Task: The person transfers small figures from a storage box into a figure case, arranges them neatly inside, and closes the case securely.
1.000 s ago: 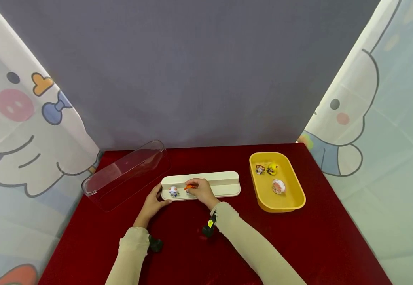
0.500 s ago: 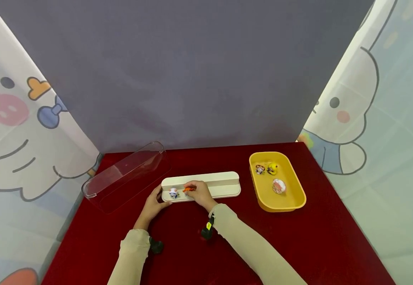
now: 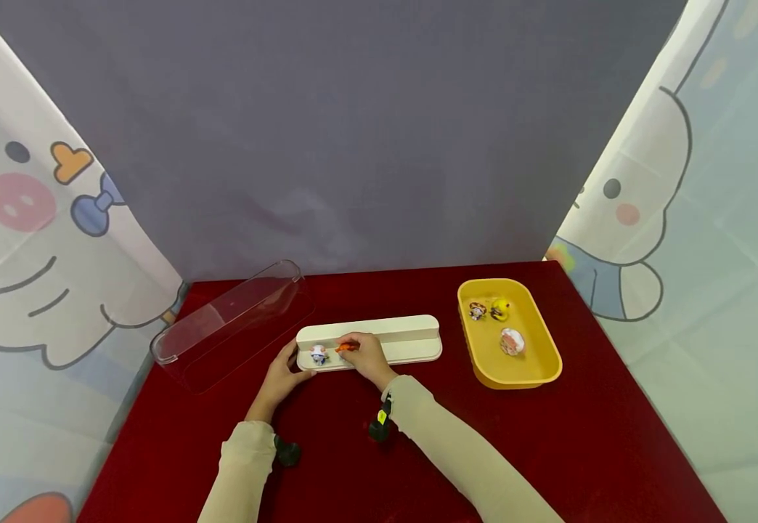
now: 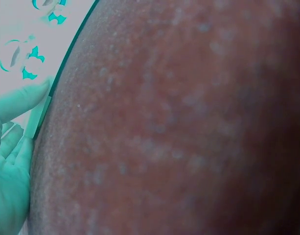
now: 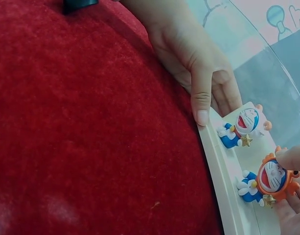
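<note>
My left hand (image 3: 279, 379) grips the left end of a long cream stepped display base (image 3: 413, 350), thumb on its front edge and fingers behind the end. On the base's lower step sits a white-hooded, blue-bodied cat figurine (image 5: 245, 125), close to that hand. Just right of it, my right hand (image 3: 371, 357) pinches a second cat figurine (image 5: 272, 177) by its orange spiky hood. This one is upright on the same step, facing front with a gold star at its chest. In the left wrist view, the left hand (image 4: 12, 181) shows at the base's edge.
A yellow tray (image 3: 542, 349) on the right holds several more figurines (image 3: 512, 341). At the left lies a clear plastic cover (image 3: 222, 319). Red cloth (image 3: 457, 450) covers the table, with a grey backdrop (image 3: 366, 145) behind and printed curtains at both sides.
The head view has tilted slightly. The right hand has shifted a little toward the left with the orange-hooded figurine; the left hand keeps its hold on the base.
</note>
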